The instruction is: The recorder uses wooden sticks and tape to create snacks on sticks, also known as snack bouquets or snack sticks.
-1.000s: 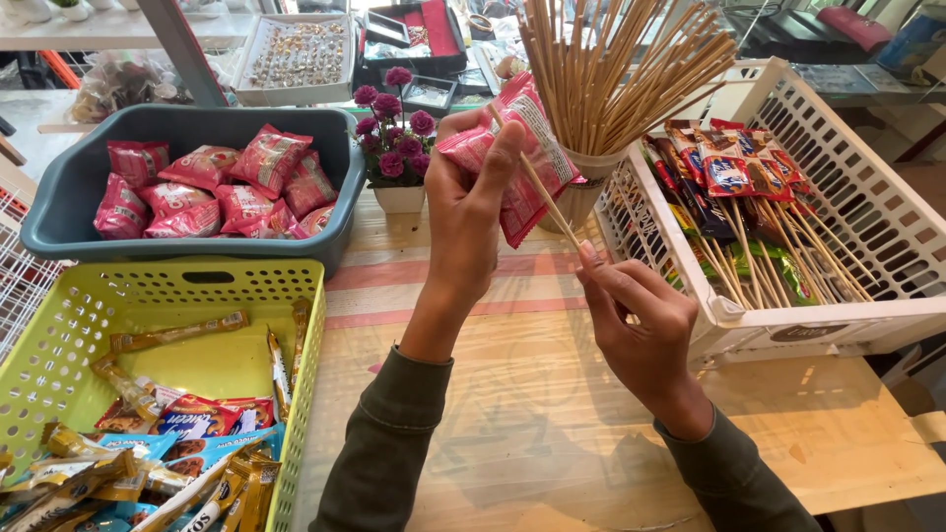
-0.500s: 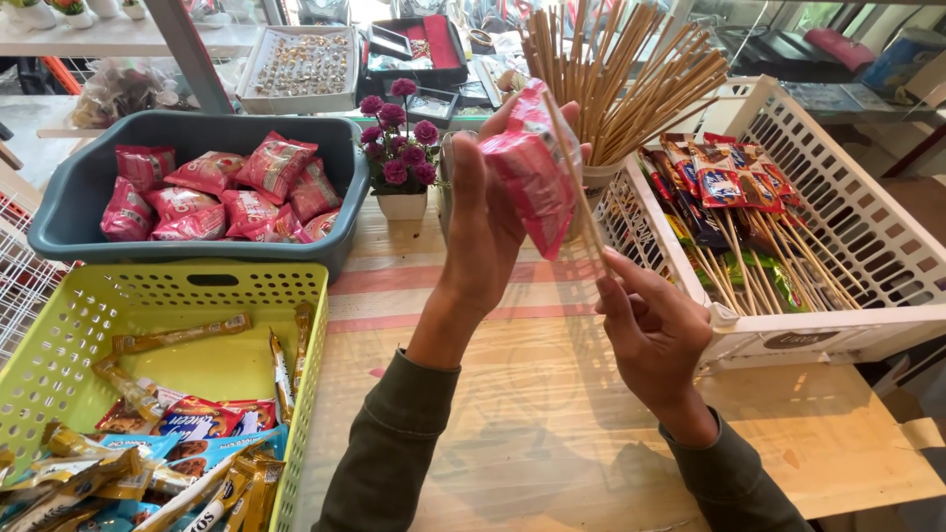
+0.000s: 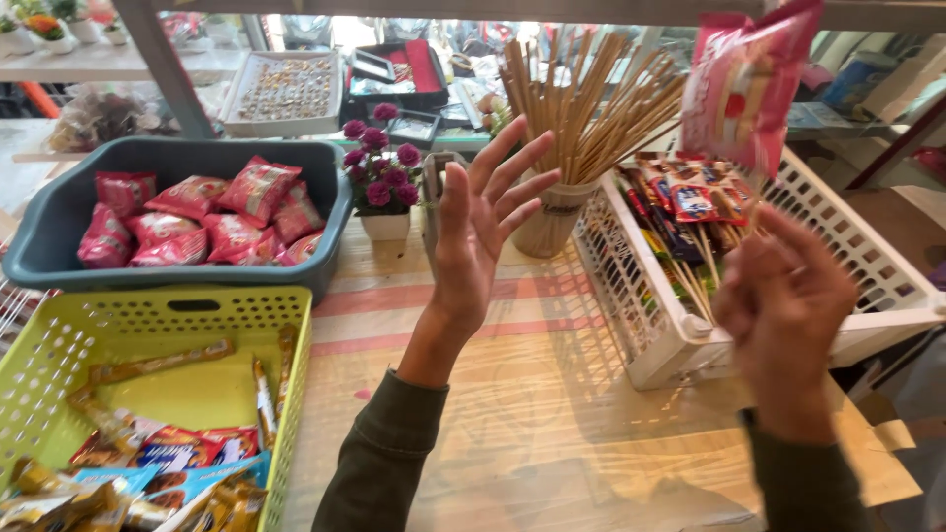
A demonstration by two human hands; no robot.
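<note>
1. Pink snack packet [image 3: 746,84] is up high on a thin skewer, above the white basket [image 3: 887,286].
2. Right hand [image 3: 783,310] pinches that skewer.
3. Left hand [image 3: 483,222] spread wide, empty, over the bench [image 3: 493,394].

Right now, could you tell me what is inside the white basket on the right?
The white basket holds snack packets on wooden sticks. The right hand covers part of them, and the basket floor is hidden.

Striped wooden table [image 3: 552,394], white shelf [image 3: 59,67] behind, daylight.
</note>
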